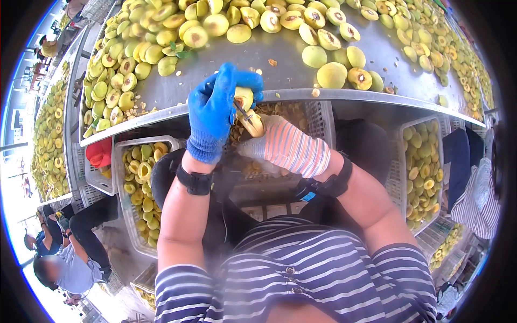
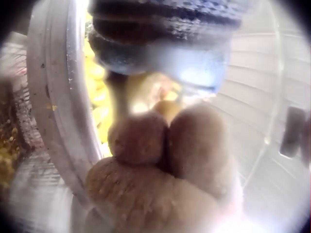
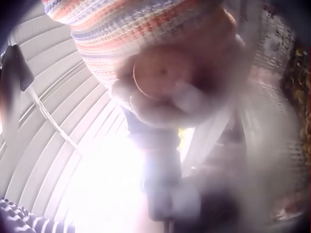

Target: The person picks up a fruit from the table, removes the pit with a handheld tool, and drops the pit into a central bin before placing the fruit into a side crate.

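In the head view my left hand (image 1: pixel 212 107), in a blue glove, grips a yellow-green peach half (image 1: pixel 244 98) with its fingers curled round it. My right hand (image 1: pixel 291 144), in a striped knit glove, grips a pitting tool. The tool's dark metal part (image 1: pixel 242 110) reaches up to the fruit. Another pale yellow peach piece (image 1: pixel 254 126) sits against the tool beside the right fingers. In the right wrist view the round butt of the handle (image 3: pixel 163 73) shows within the striped glove. Gloved fingers (image 2: pixel 199 145) fill the middle of the left wrist view, blurred.
A metal table (image 1: pixel 231 64) with a raised edge bears many halved peaches (image 1: pixel 215 25) in front of me. Crates of peach halves stand at the left (image 1: pixel 126 215) and right (image 1: pixel 403 183). Below my hands is a crate (image 1: pixel 320 116) with scraps. Another person (image 1: pixel 75 264) sits at far left.
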Action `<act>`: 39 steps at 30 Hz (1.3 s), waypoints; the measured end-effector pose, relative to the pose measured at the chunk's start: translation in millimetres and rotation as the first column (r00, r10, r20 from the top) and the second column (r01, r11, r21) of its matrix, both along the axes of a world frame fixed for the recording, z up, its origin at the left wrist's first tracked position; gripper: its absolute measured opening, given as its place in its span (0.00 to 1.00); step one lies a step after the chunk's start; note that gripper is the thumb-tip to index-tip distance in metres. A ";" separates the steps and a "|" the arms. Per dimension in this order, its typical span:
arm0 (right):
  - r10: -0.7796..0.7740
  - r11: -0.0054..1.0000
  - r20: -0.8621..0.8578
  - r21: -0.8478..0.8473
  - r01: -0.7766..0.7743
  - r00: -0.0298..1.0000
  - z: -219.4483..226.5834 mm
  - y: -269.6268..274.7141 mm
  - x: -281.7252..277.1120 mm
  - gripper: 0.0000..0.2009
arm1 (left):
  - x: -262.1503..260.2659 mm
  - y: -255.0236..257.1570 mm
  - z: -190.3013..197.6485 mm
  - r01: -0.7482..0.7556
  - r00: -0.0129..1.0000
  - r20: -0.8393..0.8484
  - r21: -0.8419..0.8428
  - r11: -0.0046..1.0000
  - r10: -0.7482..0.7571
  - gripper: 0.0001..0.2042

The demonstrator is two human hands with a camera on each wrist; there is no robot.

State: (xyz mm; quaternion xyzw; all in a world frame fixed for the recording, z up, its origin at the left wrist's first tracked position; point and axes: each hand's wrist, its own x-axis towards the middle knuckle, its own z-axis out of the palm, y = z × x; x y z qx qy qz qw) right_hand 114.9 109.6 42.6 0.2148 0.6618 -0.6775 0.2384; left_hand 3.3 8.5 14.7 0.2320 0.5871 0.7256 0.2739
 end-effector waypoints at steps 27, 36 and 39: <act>0.577 0.355 0.082 0.871 -0.340 0.813 -42.9 14.2 48.8 0.10 | -26.3 -165.0 36.8 -0.583 0.783 -0.507 -0.396 0.709 0.361 0.14; 0.637 0.409 0.041 0.828 -0.383 0.770 -36.7 33.4 66.4 0.07 | -18.3 147.9 15.1 0.078 0.095 -0.712 -0.691 0.718 -0.696 0.26; 0.592 0.446 0.000 0.833 -0.328 0.806 -40.4 41.9 69.0 0.07 | -13.5 188.7 -3.7 -0.114 -0.071 -0.536 -0.834 0.541 -0.841 0.26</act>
